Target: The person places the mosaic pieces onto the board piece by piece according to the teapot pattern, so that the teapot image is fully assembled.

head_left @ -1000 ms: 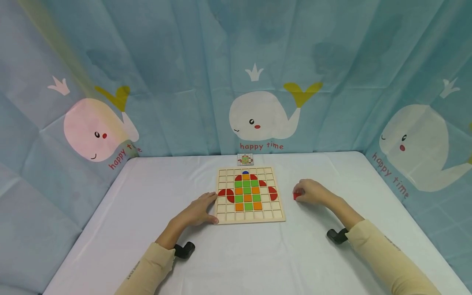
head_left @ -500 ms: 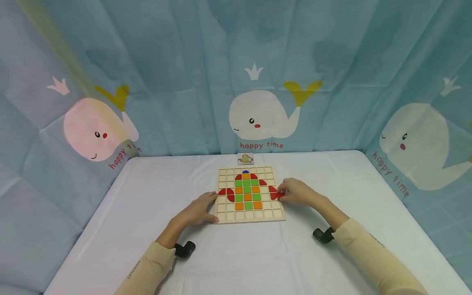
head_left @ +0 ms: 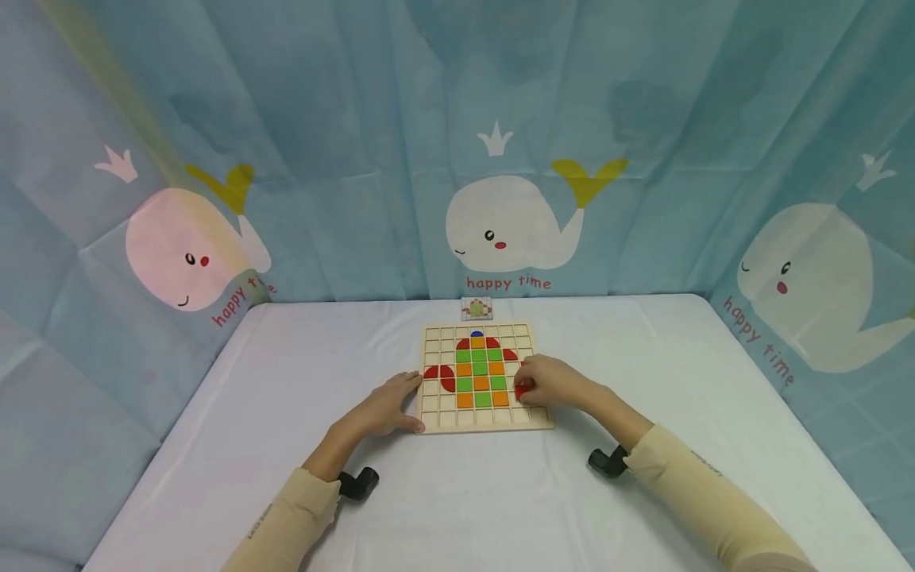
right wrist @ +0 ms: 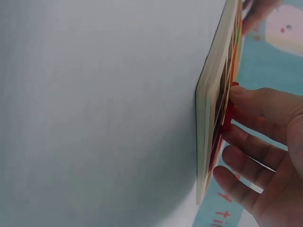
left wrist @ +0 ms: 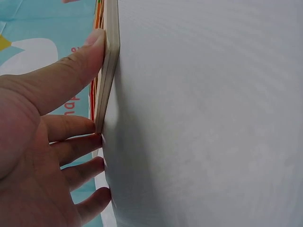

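A wooden grid board [head_left: 438, 423] lies on the table, with green, orange, red and blue tiles set in its cells. My left hand [head_left: 386, 407] rests against the board's left side, its thumb at the near corner. In the left wrist view, the fairly straight fingers [left wrist: 78, 144] touch the board's edge. Over the right part of the grid, my right hand [head_left: 556, 381] pinches a red tile [head_left: 523, 390] between thumb and fingers. From the right wrist, this red tile [right wrist: 229, 113] shows edge-on at the board's surface; its full outline is hidden. The hand partly covers another red tile behind it.
A small pattern card [head_left: 476, 308] lies just beyond the board's far edge. The white-covered table [head_left: 457, 500] reaches a blue whale-print curtain [head_left: 357, 222] at the back. Black wrist mounts [head_left: 359, 483] stick out from both sleeves.
My right hand has carried the red tile leftward from the table right of the board onto the grid's right part. My left hand has stayed at the board's left edge.
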`<state>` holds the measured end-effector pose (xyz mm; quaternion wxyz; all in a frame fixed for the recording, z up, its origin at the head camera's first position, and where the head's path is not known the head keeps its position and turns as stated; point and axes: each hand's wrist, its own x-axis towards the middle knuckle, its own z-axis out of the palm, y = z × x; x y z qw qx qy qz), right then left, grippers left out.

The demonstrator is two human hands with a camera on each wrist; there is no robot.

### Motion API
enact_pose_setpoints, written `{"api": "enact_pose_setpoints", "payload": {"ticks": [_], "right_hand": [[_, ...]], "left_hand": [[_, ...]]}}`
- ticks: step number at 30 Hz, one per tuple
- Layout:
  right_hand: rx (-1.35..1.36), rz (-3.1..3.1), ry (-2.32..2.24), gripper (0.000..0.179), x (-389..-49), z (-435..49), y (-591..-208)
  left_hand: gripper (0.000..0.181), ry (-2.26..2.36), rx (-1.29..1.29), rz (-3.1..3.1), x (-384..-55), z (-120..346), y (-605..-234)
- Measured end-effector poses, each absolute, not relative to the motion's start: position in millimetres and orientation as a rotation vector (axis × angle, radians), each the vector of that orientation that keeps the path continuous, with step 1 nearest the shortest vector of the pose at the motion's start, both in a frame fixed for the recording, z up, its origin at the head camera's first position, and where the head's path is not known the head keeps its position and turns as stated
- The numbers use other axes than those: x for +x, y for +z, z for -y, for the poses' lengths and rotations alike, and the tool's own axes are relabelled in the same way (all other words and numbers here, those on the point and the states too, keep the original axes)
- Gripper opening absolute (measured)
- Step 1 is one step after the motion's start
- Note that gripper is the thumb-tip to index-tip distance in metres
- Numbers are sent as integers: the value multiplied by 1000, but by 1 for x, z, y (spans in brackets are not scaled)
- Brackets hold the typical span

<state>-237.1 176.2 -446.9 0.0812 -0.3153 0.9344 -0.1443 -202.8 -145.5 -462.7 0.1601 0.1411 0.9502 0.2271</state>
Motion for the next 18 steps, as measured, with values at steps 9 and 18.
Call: {"api": "enact_pose_setpoints", "payload": {"ticks": [9,18], "right_hand": [[-954,-2771,-417,20,-231,-167,-446],[-1005,-2768,-391,19,-231,-166,-446]], "left_hand": [[93,649,401,-2714,-203,144,-463],[93,635,397,-2717,-203,145,-461]]}}
